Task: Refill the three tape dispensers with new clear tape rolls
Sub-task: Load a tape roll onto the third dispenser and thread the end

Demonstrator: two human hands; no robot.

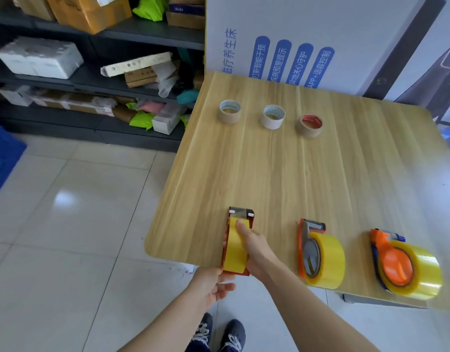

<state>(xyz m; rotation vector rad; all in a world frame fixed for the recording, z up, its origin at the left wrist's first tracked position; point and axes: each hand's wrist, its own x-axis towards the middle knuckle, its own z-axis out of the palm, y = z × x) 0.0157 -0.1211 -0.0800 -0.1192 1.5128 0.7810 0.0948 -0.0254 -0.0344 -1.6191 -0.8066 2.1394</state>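
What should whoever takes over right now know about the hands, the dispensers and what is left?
Right hand: grips the red dispenser around its roll, one finger pressing on the tape.
Left hand: at the dispenser's near end by the table edge; its fingers are hidden.
Middle dispenser and right dispenser: lying on the table, each loaded with a full clear roll.
Three old cores: in a row at the far side.
Done: all three dispensers appear loaded.
Left: probably finish feeding the tape end on the red dispenser and set it down.
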